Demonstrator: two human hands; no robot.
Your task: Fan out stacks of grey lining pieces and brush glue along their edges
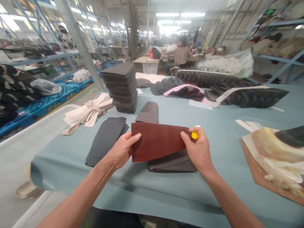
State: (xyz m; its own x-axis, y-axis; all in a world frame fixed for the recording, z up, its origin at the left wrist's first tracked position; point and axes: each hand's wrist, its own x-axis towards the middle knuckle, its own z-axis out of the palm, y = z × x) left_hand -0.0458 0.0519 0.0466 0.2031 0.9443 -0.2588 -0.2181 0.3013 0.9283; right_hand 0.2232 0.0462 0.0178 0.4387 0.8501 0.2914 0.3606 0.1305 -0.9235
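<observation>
A reddish-brown fabric piece, wider at its left end, is stretched between my two hands above the table. My left hand pinches its left edge, thumb on top. At the narrower right end, my right hand grips it between thumb and fingers, with a small yellow round item showing by the fingers. Under the held piece lies a pile of dark brown fabric pieces, partly hidden. Dark grey fabric pieces rest left of my left hand. Just beyond my hands is a grey-brown piece.
A tall stack of dark pieces stands at the back left of the table, beside tied cream strips. Dark bundles lie along the back. Light cloth on a brown board occupies the right. A person sits farther off.
</observation>
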